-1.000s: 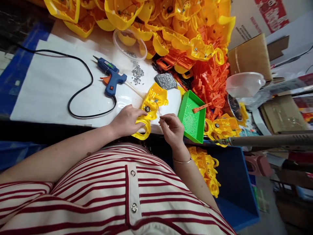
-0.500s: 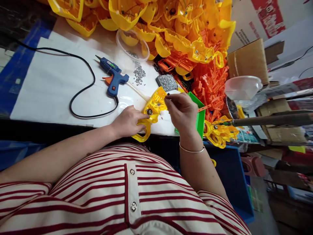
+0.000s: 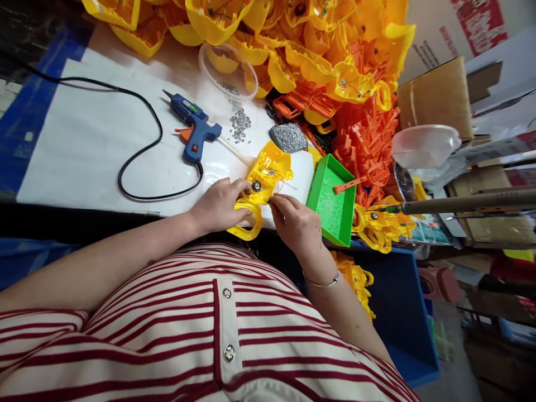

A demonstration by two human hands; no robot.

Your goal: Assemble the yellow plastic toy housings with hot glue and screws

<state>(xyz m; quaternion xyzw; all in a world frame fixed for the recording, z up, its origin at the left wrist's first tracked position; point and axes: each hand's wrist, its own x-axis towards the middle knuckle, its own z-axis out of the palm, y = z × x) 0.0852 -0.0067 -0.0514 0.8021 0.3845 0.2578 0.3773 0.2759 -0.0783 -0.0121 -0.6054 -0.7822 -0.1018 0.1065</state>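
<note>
Since the yellow shell (image 3: 274, 159) lies hollow-up at the near edge of the desk (image 3: 84, 167), our left hand (image 3: 220, 206) clamps it, seemingly for steadiness; our right hand (image 3: 298, 223) has fingertips together against it; whether they pinch anything, we cannot tell.

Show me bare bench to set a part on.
Widest: the white sheet between the blue strip and the glue-gun cord. Smaller: inside the cord's bend. Crowded: the far side, heaped with yellow shells, and around the yellow housing the left hand holds.
</note>
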